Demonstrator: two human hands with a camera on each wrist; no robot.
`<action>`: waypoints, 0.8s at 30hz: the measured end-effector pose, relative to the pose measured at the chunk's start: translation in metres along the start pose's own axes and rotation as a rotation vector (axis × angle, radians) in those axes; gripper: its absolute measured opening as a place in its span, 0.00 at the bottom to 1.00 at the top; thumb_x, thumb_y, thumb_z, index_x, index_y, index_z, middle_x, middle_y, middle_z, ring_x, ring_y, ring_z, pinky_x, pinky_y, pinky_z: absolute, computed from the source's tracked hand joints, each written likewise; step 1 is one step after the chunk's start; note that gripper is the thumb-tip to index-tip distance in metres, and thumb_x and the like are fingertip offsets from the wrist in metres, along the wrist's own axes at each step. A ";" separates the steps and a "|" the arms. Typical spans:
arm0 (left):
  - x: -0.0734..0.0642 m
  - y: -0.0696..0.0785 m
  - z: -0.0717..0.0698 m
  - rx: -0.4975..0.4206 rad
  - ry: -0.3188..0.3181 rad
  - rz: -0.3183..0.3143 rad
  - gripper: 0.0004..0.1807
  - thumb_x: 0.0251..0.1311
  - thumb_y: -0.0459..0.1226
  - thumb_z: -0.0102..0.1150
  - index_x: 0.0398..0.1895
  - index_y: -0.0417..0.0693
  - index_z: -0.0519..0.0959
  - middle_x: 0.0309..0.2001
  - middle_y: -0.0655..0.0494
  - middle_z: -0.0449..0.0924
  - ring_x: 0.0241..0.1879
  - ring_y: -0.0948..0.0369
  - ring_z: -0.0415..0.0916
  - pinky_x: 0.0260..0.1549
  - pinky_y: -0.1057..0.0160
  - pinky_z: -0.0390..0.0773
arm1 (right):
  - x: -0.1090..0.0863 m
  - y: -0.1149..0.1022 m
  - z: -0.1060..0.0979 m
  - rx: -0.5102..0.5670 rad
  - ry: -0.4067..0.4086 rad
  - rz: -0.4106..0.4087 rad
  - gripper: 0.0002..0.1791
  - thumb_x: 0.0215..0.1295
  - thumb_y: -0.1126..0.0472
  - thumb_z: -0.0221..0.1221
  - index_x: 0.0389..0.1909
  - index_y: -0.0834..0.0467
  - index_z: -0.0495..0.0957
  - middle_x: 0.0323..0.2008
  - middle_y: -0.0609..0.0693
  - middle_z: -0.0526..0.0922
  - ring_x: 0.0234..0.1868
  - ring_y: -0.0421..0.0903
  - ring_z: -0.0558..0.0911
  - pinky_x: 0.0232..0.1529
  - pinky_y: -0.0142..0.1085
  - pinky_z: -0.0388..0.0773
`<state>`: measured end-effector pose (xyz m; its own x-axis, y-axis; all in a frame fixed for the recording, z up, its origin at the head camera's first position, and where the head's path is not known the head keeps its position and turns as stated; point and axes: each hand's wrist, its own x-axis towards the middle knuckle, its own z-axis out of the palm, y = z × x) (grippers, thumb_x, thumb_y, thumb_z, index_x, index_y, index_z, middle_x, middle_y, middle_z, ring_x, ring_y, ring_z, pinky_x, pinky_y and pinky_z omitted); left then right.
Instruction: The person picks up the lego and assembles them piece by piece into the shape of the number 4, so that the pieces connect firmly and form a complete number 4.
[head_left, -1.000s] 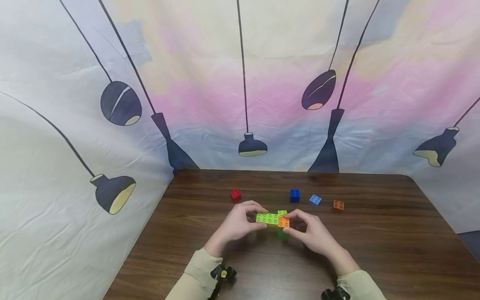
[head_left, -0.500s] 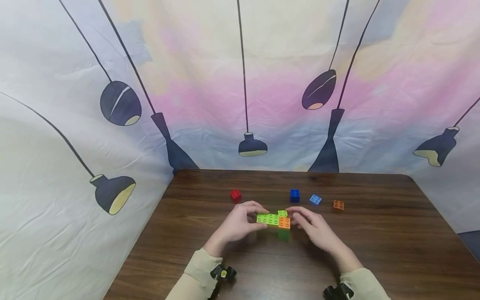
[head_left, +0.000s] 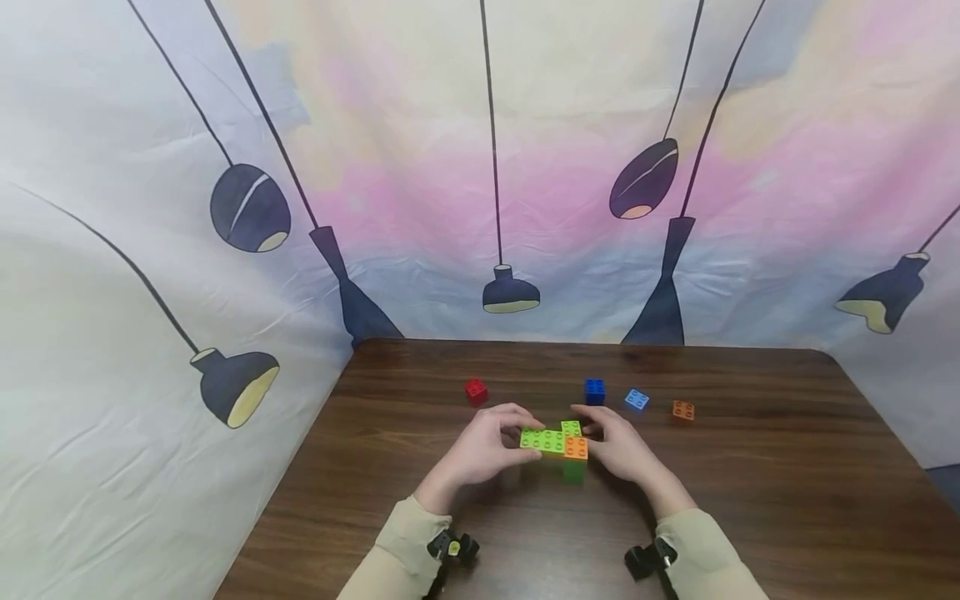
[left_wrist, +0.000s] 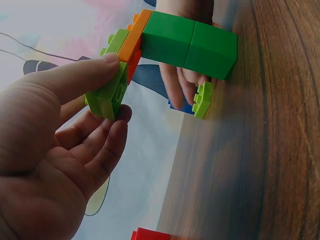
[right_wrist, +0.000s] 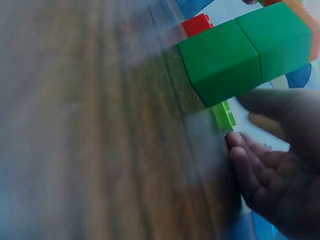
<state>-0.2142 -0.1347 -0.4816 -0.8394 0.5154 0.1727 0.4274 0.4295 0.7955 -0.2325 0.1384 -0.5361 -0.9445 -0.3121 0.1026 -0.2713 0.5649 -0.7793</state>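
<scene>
My left hand (head_left: 483, 448) pinches a long lime-green brick (head_left: 542, 442) between thumb and fingers. That brick joins an orange brick (head_left: 576, 448), which caps a stack of two dark green bricks (left_wrist: 187, 42); the stack stands on the table. Behind the stack sits a smaller lime-green brick (head_left: 571, 427), low at the tabletop in the left wrist view. My right hand (head_left: 624, 447) is just right of the stack, its fingers loosely bent. In the right wrist view its fingertips (right_wrist: 235, 140) lie close to the small lime brick; contact is unclear.
On the wooden table (head_left: 390, 433), a red brick (head_left: 476, 392) lies at the back left. A dark blue brick (head_left: 595, 392), a light blue brick (head_left: 637, 400) and another orange brick (head_left: 683, 410) stand at the back right. A lamp-patterned cloth (head_left: 420, 208) hangs behind.
My right hand has released the orange brick on the stack and shifted back towards the small lime brick. My left hand keeps its pinch on the long lime brick. The view has shifted slightly.
</scene>
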 end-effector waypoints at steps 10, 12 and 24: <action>0.001 0.002 0.001 -0.003 -0.002 -0.009 0.17 0.62 0.39 0.80 0.54 0.53 0.90 0.51 0.64 0.84 0.45 0.63 0.80 0.46 0.60 0.88 | 0.007 -0.005 0.005 -0.133 -0.012 0.024 0.20 0.71 0.64 0.69 0.63 0.59 0.84 0.57 0.56 0.80 0.48 0.50 0.80 0.50 0.50 0.81; 0.000 0.003 0.000 -0.004 -0.002 -0.011 0.17 0.62 0.39 0.80 0.54 0.53 0.90 0.51 0.64 0.84 0.45 0.64 0.80 0.46 0.60 0.87 | 0.007 -0.007 0.005 -0.144 -0.007 0.030 0.18 0.70 0.65 0.69 0.60 0.60 0.85 0.55 0.55 0.80 0.46 0.49 0.79 0.49 0.49 0.81; 0.000 0.002 0.000 0.001 0.000 -0.022 0.17 0.61 0.40 0.80 0.54 0.54 0.90 0.51 0.65 0.84 0.45 0.64 0.80 0.47 0.60 0.87 | 0.004 -0.008 -0.004 -0.123 -0.021 0.048 0.15 0.69 0.66 0.69 0.55 0.62 0.86 0.52 0.55 0.83 0.44 0.47 0.82 0.46 0.46 0.84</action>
<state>-0.2136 -0.1336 -0.4799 -0.8485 0.5060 0.1547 0.4091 0.4419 0.7983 -0.2353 0.1361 -0.5271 -0.9531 -0.2980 0.0526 -0.2477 0.6685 -0.7012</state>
